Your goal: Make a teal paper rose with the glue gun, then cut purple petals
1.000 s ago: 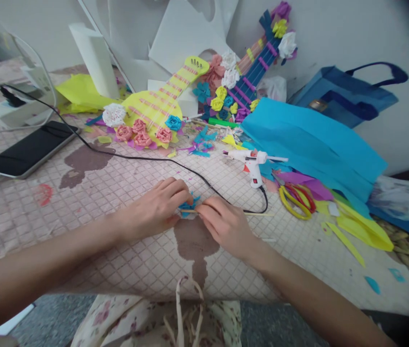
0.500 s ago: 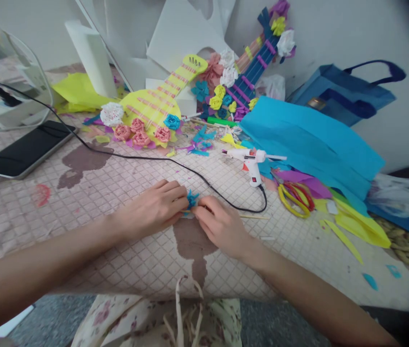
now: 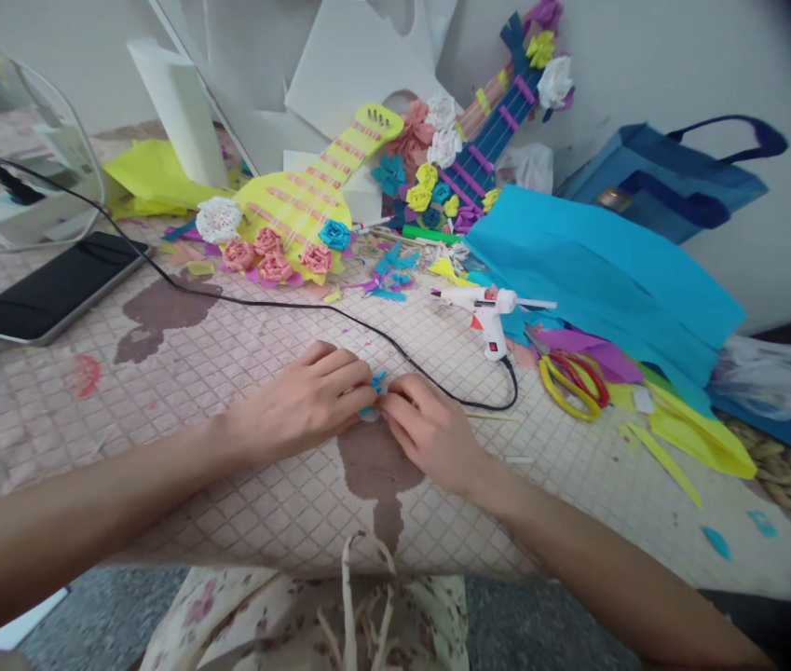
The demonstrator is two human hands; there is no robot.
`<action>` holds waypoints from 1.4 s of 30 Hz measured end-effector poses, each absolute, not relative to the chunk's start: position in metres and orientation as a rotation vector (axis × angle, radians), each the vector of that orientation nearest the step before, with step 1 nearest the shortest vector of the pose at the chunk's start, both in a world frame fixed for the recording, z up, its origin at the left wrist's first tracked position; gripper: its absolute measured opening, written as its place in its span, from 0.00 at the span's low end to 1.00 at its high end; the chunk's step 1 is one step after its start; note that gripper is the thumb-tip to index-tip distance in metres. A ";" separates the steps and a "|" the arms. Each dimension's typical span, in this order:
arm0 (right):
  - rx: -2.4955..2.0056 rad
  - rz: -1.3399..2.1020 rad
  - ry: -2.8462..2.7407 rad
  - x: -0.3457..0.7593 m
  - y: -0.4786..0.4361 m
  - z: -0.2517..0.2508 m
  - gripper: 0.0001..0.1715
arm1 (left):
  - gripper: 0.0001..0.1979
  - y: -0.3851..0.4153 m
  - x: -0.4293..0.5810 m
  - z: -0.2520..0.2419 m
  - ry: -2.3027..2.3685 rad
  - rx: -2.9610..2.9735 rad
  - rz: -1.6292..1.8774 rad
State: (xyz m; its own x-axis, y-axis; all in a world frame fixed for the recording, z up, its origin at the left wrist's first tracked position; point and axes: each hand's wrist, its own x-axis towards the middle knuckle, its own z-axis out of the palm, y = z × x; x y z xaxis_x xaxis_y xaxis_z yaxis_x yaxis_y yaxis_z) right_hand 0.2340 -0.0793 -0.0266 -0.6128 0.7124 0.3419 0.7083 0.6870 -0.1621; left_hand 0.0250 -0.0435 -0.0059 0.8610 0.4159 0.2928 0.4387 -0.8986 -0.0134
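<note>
Left forearm [image 3: 122,499] angles in from eight o'clock, right forearm [image 3: 577,548] from four — left hand [image 3: 307,399] and right hand [image 3: 437,436] curled, fingertips [image 3: 390,403] nearly meeting.

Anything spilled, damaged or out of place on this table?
Nothing is clearly damaged. Loose blue and purple scraps lie strewn beside the yellow guitar shape, looking untidy. Brown patches mark the cloth; stains or print, I cannot tell.

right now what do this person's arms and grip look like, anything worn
The left forearm and right forearm are bare, no sleeves in view. The left grip and right grip are ungloved hands; no watch or bracelet shows. Pale floral clothing covers the lap.
</note>
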 end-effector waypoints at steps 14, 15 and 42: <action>-1.123 0.085 -2.514 0.233 -0.078 -0.027 0.11 | 0.03 -0.045 0.026 -0.011 -0.706 -2.897 -0.572; -1.122 0.081 -2.510 0.233 -0.078 -0.027 0.11 | 0.03 -0.044 0.026 -0.012 -0.747 -2.930 -0.606; -1.133 0.235 -2.227 0.239 -0.084 -0.008 0.09 | 0.17 -0.050 0.030 -0.006 -0.957 -3.424 -1.254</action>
State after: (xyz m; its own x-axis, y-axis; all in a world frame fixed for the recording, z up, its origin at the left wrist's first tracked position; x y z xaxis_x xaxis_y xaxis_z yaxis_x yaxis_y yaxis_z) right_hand 0.2385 -0.0836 -0.0080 -0.4387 0.7791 0.4478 0.6688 0.6159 -0.4165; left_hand 0.0300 -0.0505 -0.0061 0.6834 0.6124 0.3973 0.2216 -0.6926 0.6864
